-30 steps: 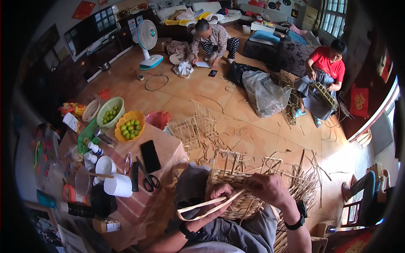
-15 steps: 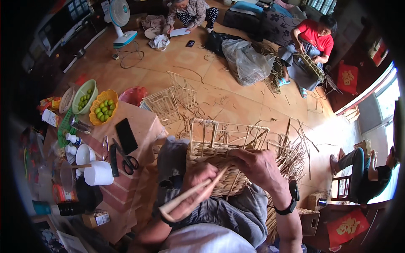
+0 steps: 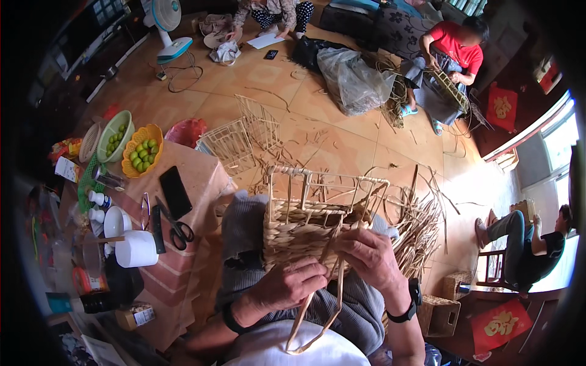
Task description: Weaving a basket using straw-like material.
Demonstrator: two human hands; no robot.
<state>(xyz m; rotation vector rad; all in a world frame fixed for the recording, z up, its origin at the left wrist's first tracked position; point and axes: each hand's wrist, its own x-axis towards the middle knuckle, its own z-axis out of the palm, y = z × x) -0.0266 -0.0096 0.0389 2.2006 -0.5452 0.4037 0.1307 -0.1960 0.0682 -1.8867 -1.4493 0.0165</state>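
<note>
A half-woven straw basket rests on my lap, its lower wall braided and its upper frame of bare rods showing. A long flat straw strand hangs in a loop from the front wall over my white top. My left hand is closed on this strand below the basket's front. Beside the basket's right front, my right hand pinches the strand where it meets the weave. Part of the basket's right side is hidden behind my right hand.
Loose straw lies heaped right of the basket. Bare basket frames stand on the floor ahead. On the left table are scissors, a black phone and bowls of green fruit. Other people sit or crouch farther off, one holding a frame.
The strand, earlier held folded across my left hand, now hangs in a loop. My left hand has shifted down and turned, and my right hand has come down the basket's front.
</note>
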